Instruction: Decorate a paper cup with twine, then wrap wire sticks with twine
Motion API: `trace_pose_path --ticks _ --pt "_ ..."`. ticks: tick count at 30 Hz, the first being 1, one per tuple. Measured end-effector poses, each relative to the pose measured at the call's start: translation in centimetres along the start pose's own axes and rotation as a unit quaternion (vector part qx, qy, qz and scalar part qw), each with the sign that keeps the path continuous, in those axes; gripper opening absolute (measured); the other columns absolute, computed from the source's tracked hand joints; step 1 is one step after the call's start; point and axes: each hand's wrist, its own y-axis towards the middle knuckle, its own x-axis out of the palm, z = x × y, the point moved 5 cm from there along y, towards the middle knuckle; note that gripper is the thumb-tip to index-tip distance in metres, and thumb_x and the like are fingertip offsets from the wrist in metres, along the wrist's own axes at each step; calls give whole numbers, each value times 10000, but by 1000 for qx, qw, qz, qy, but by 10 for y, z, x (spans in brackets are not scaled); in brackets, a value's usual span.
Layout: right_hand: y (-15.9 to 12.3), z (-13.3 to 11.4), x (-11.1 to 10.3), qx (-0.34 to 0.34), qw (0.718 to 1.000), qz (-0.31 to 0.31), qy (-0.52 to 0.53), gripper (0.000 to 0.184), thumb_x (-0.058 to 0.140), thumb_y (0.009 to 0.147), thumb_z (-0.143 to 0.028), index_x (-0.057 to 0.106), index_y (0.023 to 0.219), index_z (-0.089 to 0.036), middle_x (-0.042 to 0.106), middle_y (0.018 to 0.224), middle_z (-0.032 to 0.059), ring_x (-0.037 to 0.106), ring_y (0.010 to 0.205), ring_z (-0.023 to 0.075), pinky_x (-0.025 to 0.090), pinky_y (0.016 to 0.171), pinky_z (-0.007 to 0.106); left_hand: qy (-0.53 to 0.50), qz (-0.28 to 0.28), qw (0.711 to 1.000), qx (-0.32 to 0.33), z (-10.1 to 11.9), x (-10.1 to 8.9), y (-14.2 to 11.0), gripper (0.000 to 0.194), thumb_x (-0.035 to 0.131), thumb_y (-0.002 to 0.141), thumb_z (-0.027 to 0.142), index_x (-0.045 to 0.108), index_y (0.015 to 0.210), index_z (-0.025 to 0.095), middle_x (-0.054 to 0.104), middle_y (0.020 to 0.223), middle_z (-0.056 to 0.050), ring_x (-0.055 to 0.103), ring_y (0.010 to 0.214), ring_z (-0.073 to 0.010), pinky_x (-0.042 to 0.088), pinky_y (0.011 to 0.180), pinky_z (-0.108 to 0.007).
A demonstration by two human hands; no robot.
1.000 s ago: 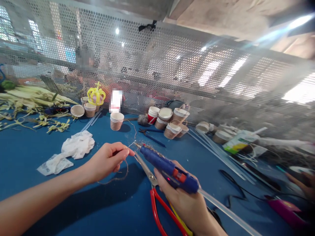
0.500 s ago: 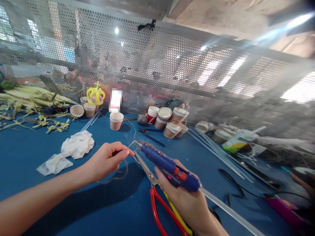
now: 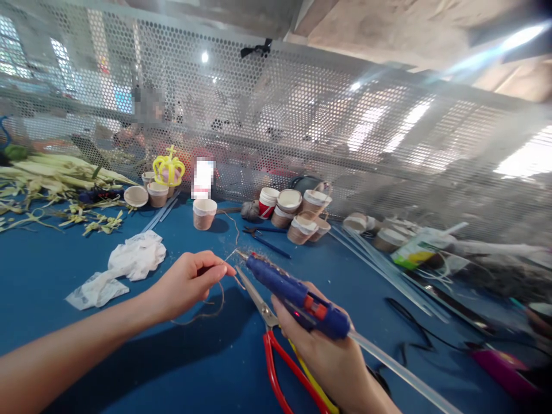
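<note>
My left hand pinches a thin brown twine between thumb and forefinger; one length loops down below the fingers. In my right hand is a blue hot glue gun, with a long clear glue stick coming out of its back end. The gun's metal nozzle is at the twine's whitish stretch just past my left fingertips; whether they touch, I cannot tell. Scissors with red and yellow handles lie under the gun, partly hidden by my right hand.
Behind lie blue-handled pliers, a grey twine ball and several small pots. A single pot stands farther left. Crumpled white plastic lies left, clear glue sticks right. A perforated metal screen borders the blue table.
</note>
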Motion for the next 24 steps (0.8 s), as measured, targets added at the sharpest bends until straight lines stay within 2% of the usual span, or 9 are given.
trace_pose_path --ticks 17,24 --pt "2 -6 -4 -17 999 8 -27 202 473 776 -255 616 644 -196 549 495 2 486 415 120 430 432 233 -5 0 1000 2 1 0 -1 280 411 807 337 608 856 144 312 513 76 326 433 -54 260 419 -181" --pt "0 -10 -4 -100 994 -16 -45 230 444 796 -256 654 723 -198 589 553 16 531 461 120 438 438 201 1 3 1000 2 1 -1 0 297 413 799 350 615 859 140 340 526 69 332 432 -56 265 415 -185"
